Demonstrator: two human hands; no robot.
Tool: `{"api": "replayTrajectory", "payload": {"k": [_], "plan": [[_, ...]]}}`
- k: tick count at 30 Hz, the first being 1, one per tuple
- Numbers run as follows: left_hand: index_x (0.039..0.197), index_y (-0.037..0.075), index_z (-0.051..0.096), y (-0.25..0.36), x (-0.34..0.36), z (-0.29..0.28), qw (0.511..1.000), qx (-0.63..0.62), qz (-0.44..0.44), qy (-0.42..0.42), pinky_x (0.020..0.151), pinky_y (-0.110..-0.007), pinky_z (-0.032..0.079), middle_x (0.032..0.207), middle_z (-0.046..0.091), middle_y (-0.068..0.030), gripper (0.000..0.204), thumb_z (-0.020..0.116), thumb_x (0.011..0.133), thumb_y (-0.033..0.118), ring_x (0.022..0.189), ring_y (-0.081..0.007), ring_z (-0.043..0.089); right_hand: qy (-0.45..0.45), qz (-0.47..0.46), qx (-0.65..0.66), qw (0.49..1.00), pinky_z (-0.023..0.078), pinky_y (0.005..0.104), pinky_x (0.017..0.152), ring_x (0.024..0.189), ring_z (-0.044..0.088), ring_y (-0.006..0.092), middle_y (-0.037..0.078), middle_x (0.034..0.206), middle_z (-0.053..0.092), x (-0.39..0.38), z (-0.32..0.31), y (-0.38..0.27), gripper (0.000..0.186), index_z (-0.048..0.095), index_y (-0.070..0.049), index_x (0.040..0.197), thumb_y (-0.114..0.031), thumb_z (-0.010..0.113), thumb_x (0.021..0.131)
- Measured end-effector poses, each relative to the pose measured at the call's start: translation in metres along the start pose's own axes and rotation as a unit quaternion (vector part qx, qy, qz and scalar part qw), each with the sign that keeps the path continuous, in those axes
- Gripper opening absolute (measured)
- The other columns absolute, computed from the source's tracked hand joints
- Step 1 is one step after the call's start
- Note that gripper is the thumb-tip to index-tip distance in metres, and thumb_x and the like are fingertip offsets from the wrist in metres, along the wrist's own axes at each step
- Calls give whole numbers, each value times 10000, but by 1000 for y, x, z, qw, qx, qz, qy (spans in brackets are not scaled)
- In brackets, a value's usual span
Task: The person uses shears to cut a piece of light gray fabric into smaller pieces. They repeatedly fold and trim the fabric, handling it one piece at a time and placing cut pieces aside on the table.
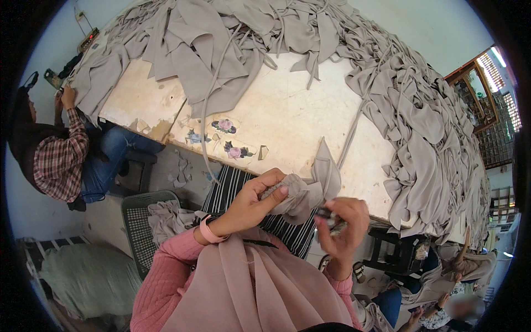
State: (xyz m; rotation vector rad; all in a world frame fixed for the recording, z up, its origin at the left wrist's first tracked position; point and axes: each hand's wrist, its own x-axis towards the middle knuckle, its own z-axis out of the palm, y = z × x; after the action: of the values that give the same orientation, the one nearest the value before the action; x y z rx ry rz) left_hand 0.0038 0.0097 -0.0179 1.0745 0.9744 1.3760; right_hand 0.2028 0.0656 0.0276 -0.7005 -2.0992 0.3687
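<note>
My left hand (250, 200) is closed on a bunched, gathered piece of taupe fabric (298, 200), thumb on top, above my lap at the table's near edge. A pointed end of the fabric stands up over the tabletop. Just right of the cloth, my right hand (345, 226) is curled around a small dark tool (324, 214). Motion blurs this tool, so its exact kind does not show; its tip is close to the fabric.
Heaps of taupe fabric pieces (409, 110) with long straps cover the far and right parts of the pale worn table (287, 105). A dark green plastic basket (133, 221) holding cloth stands at my left. A co-worker (58, 155) sits far left; others work at lower right.
</note>
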Motion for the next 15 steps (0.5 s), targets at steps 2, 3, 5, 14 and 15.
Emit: {"api": "replayTrajectory", "payload": {"k": [2, 3, 5, 14, 15], "plan": [[1131, -37, 603, 1, -1, 1, 1000, 24, 9, 5, 842, -213, 395, 960, 537, -15, 267, 527, 1003, 184, 927, -68, 496, 4, -42, -79, 996, 361, 321, 627, 680, 603, 167, 36, 873, 665, 2, 3, 6, 362, 665, -106, 1018, -113, 800, 683], [1132, -37, 604, 2, -1, 1, 1000, 21, 5, 7, 840, -215, 396, 961, 538, -16, 267, 529, 1002, 185, 926, -70, 498, 2, -49, -93, 994, 358, 320, 627, 682, 601, 166, 28, 871, 664, 2, 4, 8, 364, 670, -113, 1018, -118, 803, 680], [1133, -36, 606, 2, -2, 2, 999, 34, 18, 14, 837, -218, 398, 961, 540, -17, 269, 531, 1001, 186, 924, -72, 503, -9, -64, -119, 991, 353, 317, 623, 678, 594, 164, 13, 866, 662, 1, 5, 11, 372, 678, -125, 1026, -122, 803, 676], [1081, -47, 607, 7, -3, 4, 999, 27, 20, 29, 825, -231, 384, 953, 535, -31, 271, 555, 986, 202, 904, -92, 479, -43, -105, -147, 983, 327, 309, 594, 616, 524, 149, -21, 854, 644, -1, 10, 9, 397, 696, -126, 1065, -141, 782, 678], [1079, -47, 607, 7, -3, 5, 999, 28, 14, 28, 823, -230, 384, 952, 535, -32, 267, 556, 986, 199, 902, -91, 479, -41, -106, -152, 982, 325, 311, 594, 613, 521, 149, -20, 854, 644, -1, 10, 9, 393, 696, -123, 1066, -141, 778, 682]]}}
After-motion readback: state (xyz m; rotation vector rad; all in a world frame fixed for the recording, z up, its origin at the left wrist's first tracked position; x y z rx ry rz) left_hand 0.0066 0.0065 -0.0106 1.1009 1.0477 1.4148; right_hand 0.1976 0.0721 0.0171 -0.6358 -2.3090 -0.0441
